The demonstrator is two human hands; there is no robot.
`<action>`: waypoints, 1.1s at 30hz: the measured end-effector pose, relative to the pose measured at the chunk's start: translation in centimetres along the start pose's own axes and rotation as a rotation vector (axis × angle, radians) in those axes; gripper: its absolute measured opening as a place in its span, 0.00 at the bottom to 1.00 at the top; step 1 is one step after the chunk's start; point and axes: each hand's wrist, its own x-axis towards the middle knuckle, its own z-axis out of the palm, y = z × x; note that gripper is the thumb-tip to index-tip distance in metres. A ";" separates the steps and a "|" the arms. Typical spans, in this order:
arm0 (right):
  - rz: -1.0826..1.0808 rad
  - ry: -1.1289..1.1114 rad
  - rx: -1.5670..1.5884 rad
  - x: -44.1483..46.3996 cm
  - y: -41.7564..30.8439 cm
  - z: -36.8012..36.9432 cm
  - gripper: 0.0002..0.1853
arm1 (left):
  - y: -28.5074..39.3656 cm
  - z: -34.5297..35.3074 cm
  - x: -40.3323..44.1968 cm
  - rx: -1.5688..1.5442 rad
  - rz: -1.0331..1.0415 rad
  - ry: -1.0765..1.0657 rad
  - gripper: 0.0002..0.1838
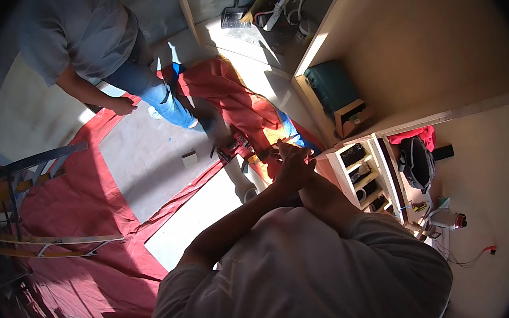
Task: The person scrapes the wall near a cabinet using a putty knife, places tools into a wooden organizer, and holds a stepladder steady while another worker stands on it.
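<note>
My left hand (290,166) and my right hand (308,167) are close together in front of my chest and overlap. Their fingers look bent and pressed together. Whatever lies between them is too small and dark to make out. Just left of them, on the floor below, a red and black tool (236,147) lies by the edge of the red sheet (201,78). A small square piece (190,159) lies on the grey floor panel (144,154).
Another person (90,46) stands at the upper left, one arm lowered. To my right are a wooden shelf unit (354,177), a green case (328,87) and a black bag (416,163). A metal frame (54,239) stands left. A dustpan (236,18) is at the top.
</note>
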 end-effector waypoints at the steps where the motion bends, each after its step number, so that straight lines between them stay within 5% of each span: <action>1: 0.001 -0.003 0.012 -0.4 0.2 -0.3 0.20 | -1.0 1.0 0.4 0.047 0.062 0.066 0.15; 4: -0.012 0.009 0.047 -1.6 0.4 -2.2 0.20 | -4.0 4.6 1.7 0.217 0.243 0.183 0.14; 12: 0.011 0.000 0.122 -5.9 3.3 -11.3 0.21 | 4.5 14.4 0.1 0.052 -0.004 -0.200 0.19; 15: 0.037 -0.013 0.156 -8.2 4.9 -14.8 0.21 | 2.7 19.2 0.4 0.305 0.153 -0.198 0.21; 18: 0.058 -0.037 0.171 -10.5 6.1 -17.3 0.21 | 0.2 25.1 -0.6 0.283 -0.020 -0.306 0.24; 25: 0.072 -0.064 0.190 -12.9 7.8 -19.6 0.22 | 6.5 27.5 -3.2 0.139 -0.095 -0.501 0.27; 29: 0.052 -0.082 0.159 -12.3 6.6 -19.2 0.22 | 2.5 28.1 -2.1 0.553 -0.014 -0.392 0.27; 33: 0.051 -0.089 0.123 -11.3 6.9 -18.1 0.23 | 4.6 27.0 -2.8 0.338 -0.105 -0.450 0.31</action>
